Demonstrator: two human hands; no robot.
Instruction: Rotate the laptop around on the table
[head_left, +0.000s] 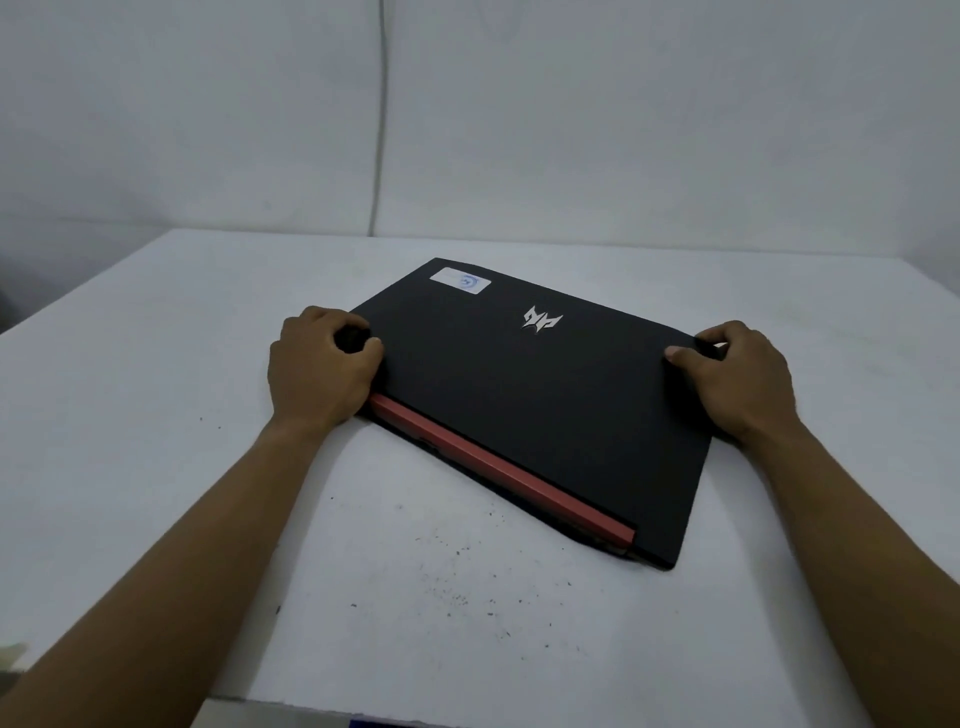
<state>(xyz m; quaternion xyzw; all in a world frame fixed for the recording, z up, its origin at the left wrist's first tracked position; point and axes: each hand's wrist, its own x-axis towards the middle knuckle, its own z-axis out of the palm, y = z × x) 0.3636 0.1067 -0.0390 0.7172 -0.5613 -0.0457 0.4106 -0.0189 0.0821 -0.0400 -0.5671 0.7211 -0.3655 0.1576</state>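
Here, largest first:
Table: your white table (156, 415) carries everything; dark specks lie scattered on it near you.
Laptop: the black laptop (530, 405) lies flat and skewed at mid-table, lid shut, red hinge strip (498, 467) towards you.
Left hand: your left hand (324, 364) grips the laptop's left edge, fingers curled round it.
Right hand: your right hand (737, 379) grips the right edge, thumb on the lid, fingers curled over the side.
Logo, sticker: a silver logo (542, 318) sits mid-lid, a white sticker (461, 280) at the far corner.
Progress: judged early; both grips look set, the lid is not yet raised, and the laptop rests on the table.
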